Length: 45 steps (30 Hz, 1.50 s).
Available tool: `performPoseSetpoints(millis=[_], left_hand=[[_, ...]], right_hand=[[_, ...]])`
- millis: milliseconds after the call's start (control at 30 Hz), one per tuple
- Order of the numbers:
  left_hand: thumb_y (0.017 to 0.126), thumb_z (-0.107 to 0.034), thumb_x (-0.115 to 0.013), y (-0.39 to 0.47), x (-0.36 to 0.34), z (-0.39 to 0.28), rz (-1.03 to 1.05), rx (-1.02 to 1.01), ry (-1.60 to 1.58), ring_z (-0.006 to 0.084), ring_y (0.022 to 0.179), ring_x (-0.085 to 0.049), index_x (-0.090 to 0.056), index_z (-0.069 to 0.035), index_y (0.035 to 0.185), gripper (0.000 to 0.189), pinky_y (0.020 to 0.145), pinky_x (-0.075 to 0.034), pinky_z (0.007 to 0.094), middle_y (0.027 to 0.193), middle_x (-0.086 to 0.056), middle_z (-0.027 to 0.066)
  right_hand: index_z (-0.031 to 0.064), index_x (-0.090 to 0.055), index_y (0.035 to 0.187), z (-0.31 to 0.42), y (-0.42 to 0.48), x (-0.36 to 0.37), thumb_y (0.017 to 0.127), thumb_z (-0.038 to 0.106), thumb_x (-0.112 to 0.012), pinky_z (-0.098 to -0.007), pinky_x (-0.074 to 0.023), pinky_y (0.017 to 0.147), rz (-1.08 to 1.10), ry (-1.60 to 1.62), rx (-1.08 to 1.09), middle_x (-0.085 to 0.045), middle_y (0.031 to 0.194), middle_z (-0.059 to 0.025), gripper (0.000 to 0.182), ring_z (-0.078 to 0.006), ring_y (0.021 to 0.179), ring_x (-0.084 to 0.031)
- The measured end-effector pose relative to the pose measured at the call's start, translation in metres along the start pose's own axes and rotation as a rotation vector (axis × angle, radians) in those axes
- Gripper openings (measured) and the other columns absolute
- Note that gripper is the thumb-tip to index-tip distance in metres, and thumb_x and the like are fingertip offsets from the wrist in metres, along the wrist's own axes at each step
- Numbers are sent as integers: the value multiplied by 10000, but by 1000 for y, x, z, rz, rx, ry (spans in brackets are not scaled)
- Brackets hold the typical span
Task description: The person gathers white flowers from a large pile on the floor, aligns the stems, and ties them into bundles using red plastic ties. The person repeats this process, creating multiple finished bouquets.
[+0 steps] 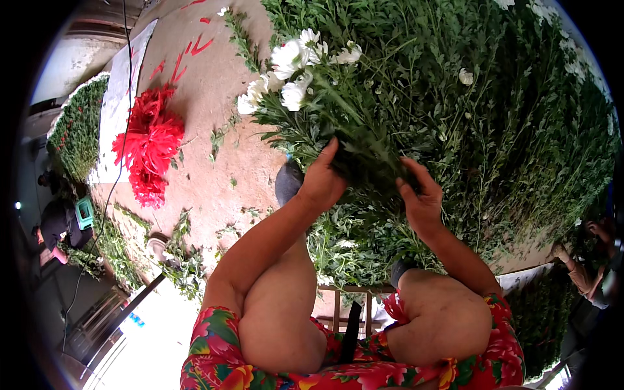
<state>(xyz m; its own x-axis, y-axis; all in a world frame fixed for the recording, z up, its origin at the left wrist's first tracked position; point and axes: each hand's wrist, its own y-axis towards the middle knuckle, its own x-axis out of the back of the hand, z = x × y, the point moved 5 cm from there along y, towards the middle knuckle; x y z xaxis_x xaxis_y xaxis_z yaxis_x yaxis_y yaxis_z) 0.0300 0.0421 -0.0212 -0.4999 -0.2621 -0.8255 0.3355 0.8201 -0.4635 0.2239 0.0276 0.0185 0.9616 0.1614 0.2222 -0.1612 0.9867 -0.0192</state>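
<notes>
A bunch of white chrysanthemums (292, 61) lies slantwise in front of me, its blooms at upper left and its leafy green stems running down to the right. My left hand (324, 178) is wrapped around the stems below the flower heads, thumb on top. On the lower part of the same stems, my right hand (421, 195) has its thumb and fingers; their far sides are hidden by leaves. Beneath and beyond both hands spreads a large heap of cut chrysanthemum stems (438, 117), with a few white buds showing among the leaves.
A pile of red plastic strips (151, 141) sits on the floor to the left, by a pale sheet (108, 107). A thin black cable (127, 112) crosses the left side. Loose leaves (185, 239) litter the ground. Other people (63, 222) are at both sides.
</notes>
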Motion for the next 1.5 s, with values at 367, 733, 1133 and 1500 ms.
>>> performPoseSetpoints(millis=[367, 733, 1133, 1500], left_hand=[[1023, -426, -532, -7, -6, 0, 51, -70, 66, 256, 1246, -571, -508, -31, 1385, 536, 1114, -410, 433, 1344, -604, 129], [1047, -480, -428, -1, 5, 2, -50, -27, 87, 297, 1268, -543, -500, -56, 1368, 537, 1130, -380, 460, 1366, -576, 173], [1023, -600, -344, 0, 0, 1, -26, -6, 90, 314, 1308, -507, -465, -63, 1387, 659, 1136, -373, 478, 1411, -525, 237], [1011, -533, -457, -3, 2, 2, 106, -126, 57, 319, 1312, -505, -487, -61, 1383, 602, 1148, -361, 515, 1266, -611, 82]], right_hand=[[7, -616, 1284, -5, -11, -13, 949, -33, -591, -234, -463, 730, 185, 135, -33, -652, 961, -44, 338, -87, 826, -565], [23, -617, 1298, -3, -6, -3, 940, -71, -588, -218, -459, 796, 79, 126, -71, -660, 1000, -29, 371, -72, 894, -572], [70, -608, 1315, 27, -18, -4, 785, -17, -717, -345, -448, 527, 290, -517, 204, -572, 746, -86, 548, -242, 584, -541], [42, -620, 1257, 15, -20, -9, 783, -34, -694, -392, -449, 525, 284, -351, 317, -557, 738, -99, 486, -278, 597, -573]])
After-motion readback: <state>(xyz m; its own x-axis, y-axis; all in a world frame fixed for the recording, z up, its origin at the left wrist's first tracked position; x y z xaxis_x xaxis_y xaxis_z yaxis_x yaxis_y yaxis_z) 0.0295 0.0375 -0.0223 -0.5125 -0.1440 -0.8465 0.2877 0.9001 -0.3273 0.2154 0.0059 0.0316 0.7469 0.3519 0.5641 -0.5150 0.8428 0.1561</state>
